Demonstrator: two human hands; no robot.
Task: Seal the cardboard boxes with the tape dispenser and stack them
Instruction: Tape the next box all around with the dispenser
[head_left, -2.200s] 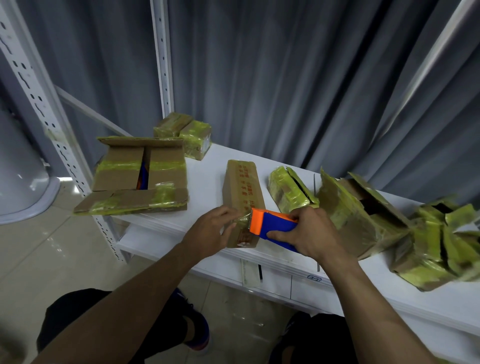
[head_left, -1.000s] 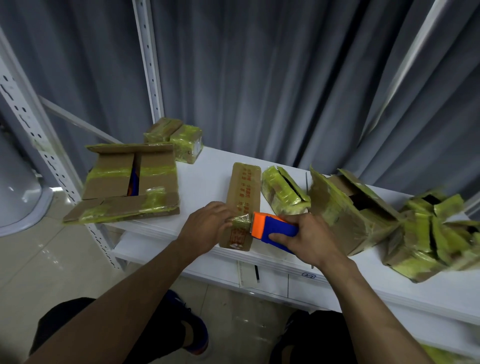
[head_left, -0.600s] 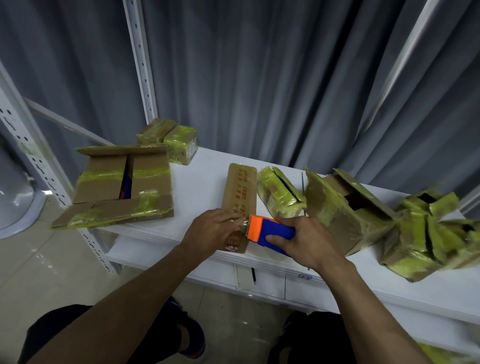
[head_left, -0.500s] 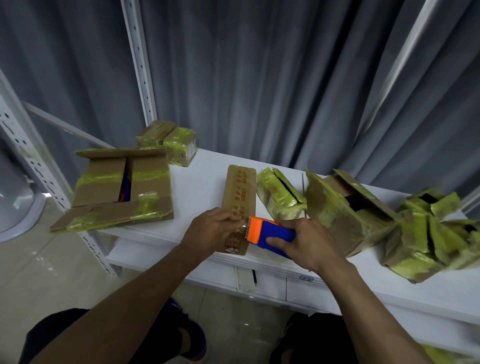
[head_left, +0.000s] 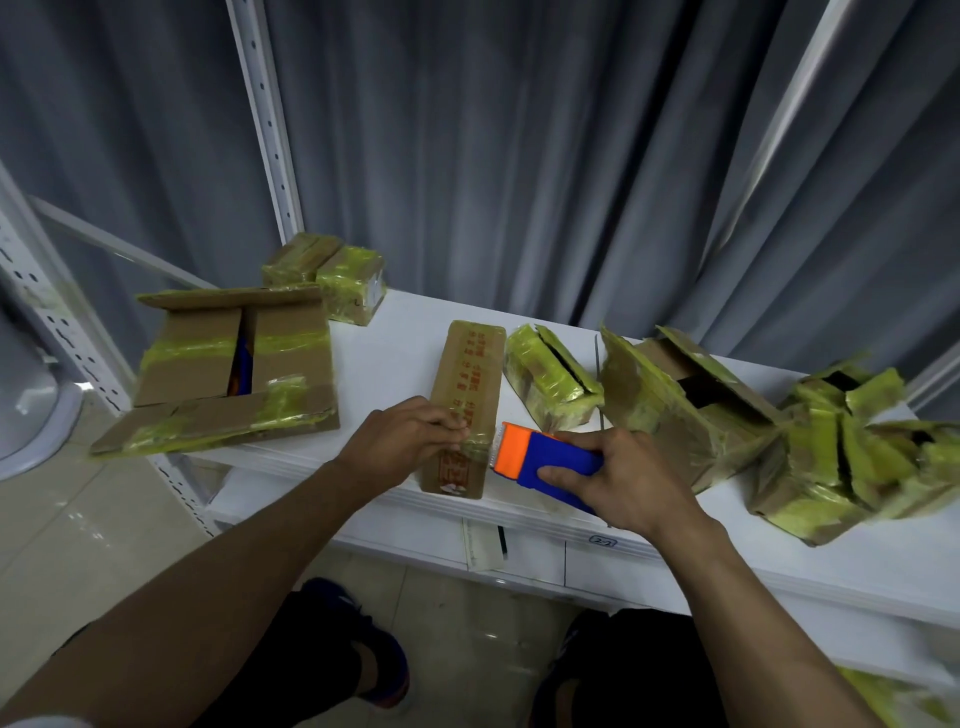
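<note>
A long, narrow brown cardboard box printed in red (head_left: 470, 395) is laid lengthwise on the white desk (head_left: 400, 353), its near end at the front edge. A strip of clear tape (head_left: 477, 448) is drawn across that near end. It is pinned to the box by the curled fingertips of the left hand (head_left: 410, 441), while the blue and orange plastic tape dispenser (head_left: 545, 462) is gripped in the right hand (head_left: 623, 483), just beside the box's right side.

The sealing of this box is judged to be under way, since the tape appears uncut. Much is left. A large brown box with loose flaps (head_left: 234, 374) is seen at the left. A small yellow-taped box with a gaping slit (head_left: 550, 374), a tilted open box (head_left: 685, 410) and a crumpled heap of boxes (head_left: 841, 457) are seen at the right. Only two small taped boxes (head_left: 327, 275) at the back look sealed, and no stack is seen.
</note>
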